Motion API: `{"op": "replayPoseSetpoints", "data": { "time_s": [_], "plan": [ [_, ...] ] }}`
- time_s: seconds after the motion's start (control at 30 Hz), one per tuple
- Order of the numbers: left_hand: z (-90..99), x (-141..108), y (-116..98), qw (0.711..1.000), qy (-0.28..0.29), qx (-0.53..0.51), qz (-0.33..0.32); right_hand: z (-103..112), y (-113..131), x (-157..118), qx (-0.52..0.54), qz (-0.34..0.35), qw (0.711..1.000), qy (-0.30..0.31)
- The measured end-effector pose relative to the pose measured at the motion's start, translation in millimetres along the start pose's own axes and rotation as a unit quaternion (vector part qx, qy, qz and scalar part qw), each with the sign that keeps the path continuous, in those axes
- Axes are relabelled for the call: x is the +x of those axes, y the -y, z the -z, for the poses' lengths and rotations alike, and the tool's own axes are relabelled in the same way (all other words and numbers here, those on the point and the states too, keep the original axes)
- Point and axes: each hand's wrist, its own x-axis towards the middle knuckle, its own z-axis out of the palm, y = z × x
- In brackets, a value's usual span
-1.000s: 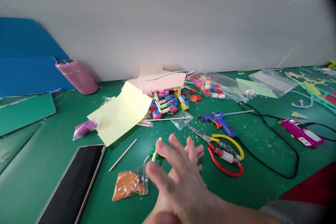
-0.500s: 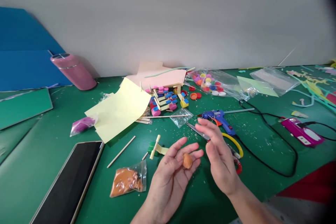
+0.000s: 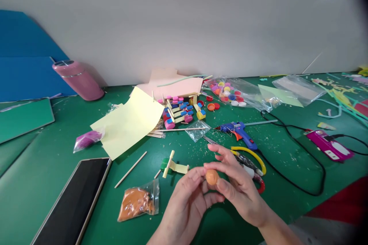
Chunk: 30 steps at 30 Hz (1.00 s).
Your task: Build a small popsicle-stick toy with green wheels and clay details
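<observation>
An orange ball of modelling clay [image 3: 212,177] sits between my two hands. The thumb and forefinger of my right hand [image 3: 240,189] pinch it from the right. Against its left side rest the fingertips of my left hand [image 3: 188,199], whose other fingers curl beneath it. A clear zip bag of orange clay [image 3: 138,201] lies to the left of my left hand. Just beyond that hand is a small piece made of a green cap, a pale strip and a stick [image 3: 171,165]. Pliers with yellow and red handles [image 3: 253,164] lie partly hidden behind my right hand.
A blue glue gun [image 3: 240,132] with a black cord lies behind my right hand. At the left are a phone [image 3: 73,199], a yellow paper sheet [image 3: 132,122] and a pink bottle [image 3: 79,80]. Assembled cap pieces [image 3: 181,111] and a bag of coloured caps [image 3: 230,92] stand farther back.
My right hand has moved in from beside the left and closed on the clay ball. The ball has gone from lying on my left fingers to being held between both hands.
</observation>
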Motion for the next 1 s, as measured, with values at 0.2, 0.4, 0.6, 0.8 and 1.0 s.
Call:
{"op": "replayPoseSetpoints", "data": {
  "time_s": [0.2, 0.4, 0.6, 0.8, 1.0],
  "plan": [
    [0.1, 0.2, 1.4, 0.998, -0.013, 0.062, -0.015, -0.1, -2.5, -3.7, 0.012, -0.019, 1.0, 0.019],
    [-2.4, 0.8, 2.4, 0.996, -0.048, 0.061, -0.034, 0.9, -2.1, -0.7, -0.023, 0.057, 0.998, -0.019],
    [-4.6, -1.6, 1.0, 0.996, -0.038, 0.061, -0.052, 2.6, -1.8, 2.6, -0.014, 0.078, 0.997, -0.023],
    [-2.7, 1.4, 1.3, 0.989, -0.075, 0.103, -0.07, 1.3, 1.7, 2.9, -0.048, 0.071, 0.996, 0.005],
    [-3.7, 1.7, 3.3, 0.981, -0.084, 0.154, -0.086, 1.0, -1.6, -0.7, -0.07, 0.078, 0.994, -0.006]
  ]
}}
